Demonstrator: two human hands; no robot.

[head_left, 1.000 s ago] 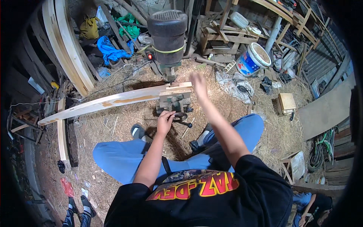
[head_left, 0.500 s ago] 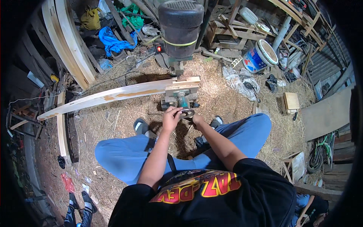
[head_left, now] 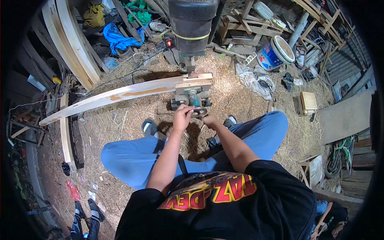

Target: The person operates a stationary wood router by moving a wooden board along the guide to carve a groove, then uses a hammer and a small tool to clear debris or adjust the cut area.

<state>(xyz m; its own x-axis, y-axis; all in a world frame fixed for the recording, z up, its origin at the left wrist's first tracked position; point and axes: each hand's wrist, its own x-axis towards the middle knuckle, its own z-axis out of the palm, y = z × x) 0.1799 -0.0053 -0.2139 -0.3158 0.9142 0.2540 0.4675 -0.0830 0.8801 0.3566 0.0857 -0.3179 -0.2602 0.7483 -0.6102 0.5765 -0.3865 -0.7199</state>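
A drill-press-like machine with a dark motor (head_left: pixel 193 20) stands in front of me. Under its tool head (head_left: pixel 189 64), a long, curved wooden beam (head_left: pixel 128 93) has its right end held in a vise (head_left: pixel 193 98). A metal handwheel (head_left: pixel 206 113) faces me at the vise's near side. My left hand (head_left: pixel 182 119) is closed on the wheel's left rim, fingertips at its edge. Wrapped at the wheel's lower right side is my right hand (head_left: pixel 209 120); its fingers are partly hidden, apparently around the crank handle. The tool tip at the wood is too small to make out clearly.
The beam's left end rests across a wooden support (head_left: pixel 65 138). Curved planks (head_left: pixel 70 44) lean at the left back. A paint bucket (head_left: pixel 282 50) and scrap wood stand at the right back. Shavings cover the floor. Another person's feet (head_left: pixel 95 210) show at the lower left.
The whole scene sits slightly higher in the picture, as the view has tilted a little. Both hands stay on the handwheel, with only slight movement.
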